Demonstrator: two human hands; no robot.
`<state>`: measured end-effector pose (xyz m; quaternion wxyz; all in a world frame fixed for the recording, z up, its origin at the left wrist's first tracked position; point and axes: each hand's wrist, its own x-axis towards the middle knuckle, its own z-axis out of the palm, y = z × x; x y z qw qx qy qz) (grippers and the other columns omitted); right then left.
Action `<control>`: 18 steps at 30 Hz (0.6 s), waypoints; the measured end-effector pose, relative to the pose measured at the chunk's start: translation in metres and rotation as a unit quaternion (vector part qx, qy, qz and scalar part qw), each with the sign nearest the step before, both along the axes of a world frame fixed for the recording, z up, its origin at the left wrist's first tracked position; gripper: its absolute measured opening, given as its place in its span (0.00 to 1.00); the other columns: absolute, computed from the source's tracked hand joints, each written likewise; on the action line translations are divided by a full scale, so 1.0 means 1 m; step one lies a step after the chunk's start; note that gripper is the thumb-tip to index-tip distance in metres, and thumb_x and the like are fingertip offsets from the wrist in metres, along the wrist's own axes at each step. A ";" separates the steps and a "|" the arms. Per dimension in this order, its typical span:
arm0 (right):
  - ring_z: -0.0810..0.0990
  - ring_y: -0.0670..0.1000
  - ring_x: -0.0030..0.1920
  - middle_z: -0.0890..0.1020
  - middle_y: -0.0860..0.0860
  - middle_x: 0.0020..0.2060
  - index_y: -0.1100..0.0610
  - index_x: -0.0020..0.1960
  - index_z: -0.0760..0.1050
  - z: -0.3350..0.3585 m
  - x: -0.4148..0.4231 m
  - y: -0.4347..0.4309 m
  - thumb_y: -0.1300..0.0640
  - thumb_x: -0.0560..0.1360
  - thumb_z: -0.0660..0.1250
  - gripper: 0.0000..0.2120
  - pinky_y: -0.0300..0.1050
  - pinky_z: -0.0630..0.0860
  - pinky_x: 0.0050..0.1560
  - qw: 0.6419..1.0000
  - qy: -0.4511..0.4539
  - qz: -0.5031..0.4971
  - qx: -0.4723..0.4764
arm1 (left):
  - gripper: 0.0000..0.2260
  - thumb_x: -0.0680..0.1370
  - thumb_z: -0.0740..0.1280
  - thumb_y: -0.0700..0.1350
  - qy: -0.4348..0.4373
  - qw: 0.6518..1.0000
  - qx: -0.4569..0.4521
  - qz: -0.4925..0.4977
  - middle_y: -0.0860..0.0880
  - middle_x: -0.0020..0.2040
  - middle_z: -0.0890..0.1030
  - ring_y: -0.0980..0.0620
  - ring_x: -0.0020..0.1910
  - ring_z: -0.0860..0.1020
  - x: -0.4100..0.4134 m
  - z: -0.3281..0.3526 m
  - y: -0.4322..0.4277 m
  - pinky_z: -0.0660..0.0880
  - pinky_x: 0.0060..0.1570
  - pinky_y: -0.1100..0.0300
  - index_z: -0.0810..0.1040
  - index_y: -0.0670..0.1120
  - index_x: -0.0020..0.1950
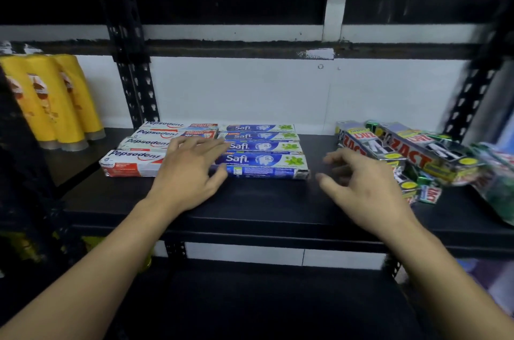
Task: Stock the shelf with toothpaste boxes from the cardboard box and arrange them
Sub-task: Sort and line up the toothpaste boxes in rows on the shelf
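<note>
Left hand (189,172) flat on white-red Pepsodent cartons (130,162); right hand (361,186) loose, empty. Risk: if nudged, silver Zact cartons (411,154) heaped at 3 o'clock could slide off black shelf (250,209).

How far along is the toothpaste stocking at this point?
Done: Pepsodent boxes and Safi boxes lie in neat rows. In hand: left hand rests flat across them; right hand, empty, hovers beside the Zact boxes. Left: the Zact boxes lie jumbled.

pepsodent boxes (133,161) left of safi boxes (261,150).
</note>
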<state>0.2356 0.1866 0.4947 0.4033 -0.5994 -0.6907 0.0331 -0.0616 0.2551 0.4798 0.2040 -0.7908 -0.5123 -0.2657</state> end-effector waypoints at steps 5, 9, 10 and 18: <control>0.80 0.45 0.37 0.83 0.45 0.36 0.51 0.37 0.77 0.016 0.054 -0.028 0.54 0.70 0.72 0.06 0.44 0.74 0.44 0.992 -0.019 -0.057 0.111 | 0.23 0.75 0.57 0.57 -0.033 0.989 -0.041 -0.135 0.54 0.67 0.78 0.49 0.64 0.75 0.106 0.010 -0.009 0.65 0.66 0.49 0.78 0.53 0.67; 0.80 0.51 0.41 0.82 0.46 0.38 0.51 0.44 0.80 0.013 0.095 -0.036 0.54 0.70 0.71 0.04 0.50 0.77 0.45 0.987 -0.056 -0.095 0.115 | 0.22 0.75 0.63 0.56 -0.116 0.962 -0.121 -0.214 0.57 0.71 0.73 0.53 0.68 0.72 0.190 0.010 -0.015 0.66 0.66 0.57 0.75 0.56 0.70; 0.81 0.51 0.44 0.83 0.46 0.40 0.50 0.46 0.80 0.012 0.102 -0.037 0.53 0.71 0.71 0.05 0.50 0.77 0.47 0.987 -0.061 -0.101 0.109 | 0.22 0.76 0.65 0.56 -0.164 0.951 -0.150 -0.216 0.58 0.71 0.73 0.55 0.68 0.71 0.207 0.011 -0.016 0.66 0.65 0.59 0.73 0.57 0.70; 0.78 0.55 0.51 0.82 0.48 0.48 0.51 0.55 0.79 -0.011 0.127 -0.042 0.50 0.73 0.68 0.12 0.50 0.77 0.49 0.980 -0.136 -0.133 0.057 | 0.15 0.72 0.72 0.61 -0.334 0.889 -0.246 -0.193 0.61 0.60 0.75 0.65 0.55 0.73 0.287 0.012 -0.016 0.69 0.50 0.67 0.73 0.60 0.55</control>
